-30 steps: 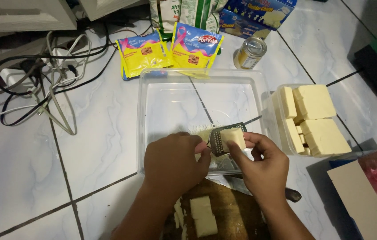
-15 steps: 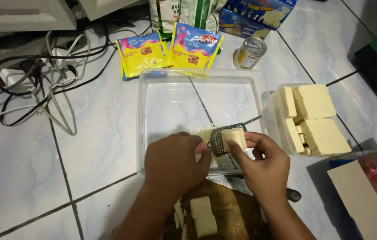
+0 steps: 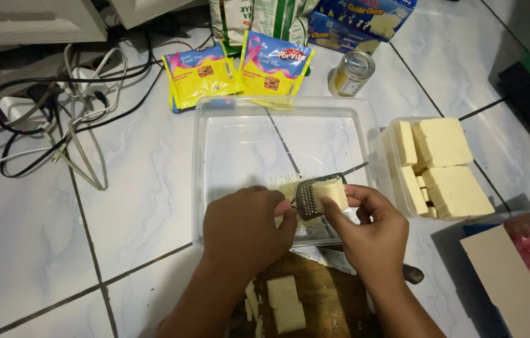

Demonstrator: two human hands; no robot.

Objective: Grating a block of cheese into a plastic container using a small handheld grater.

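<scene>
My left hand (image 3: 243, 235) grips a small metal grater (image 3: 307, 198) over the near edge of a clear plastic tub (image 3: 240, 141). My right hand (image 3: 371, 231) presses a pale yellow cheese block (image 3: 330, 193) against the grater face. A small heap of grated cheese (image 3: 285, 186) lies in the tub just beyond the grater. Below my wrists is a wooden cutting board (image 3: 324, 307) with two cheese pieces (image 3: 285, 303) on it.
A second clear tub with several cheese blocks (image 3: 440, 166) stands to the right. Two yellow and blue sachets (image 3: 240, 66), a tin can (image 3: 352, 72) and boxes lie at the back. Tangled cables (image 3: 58, 106) are at the left, a cardboard box (image 3: 515, 275) at the lower right, and a knife (image 3: 365, 268) by the board.
Both hands stay over the tub's near edge with only slight shifts of the cheese block on the grater.
</scene>
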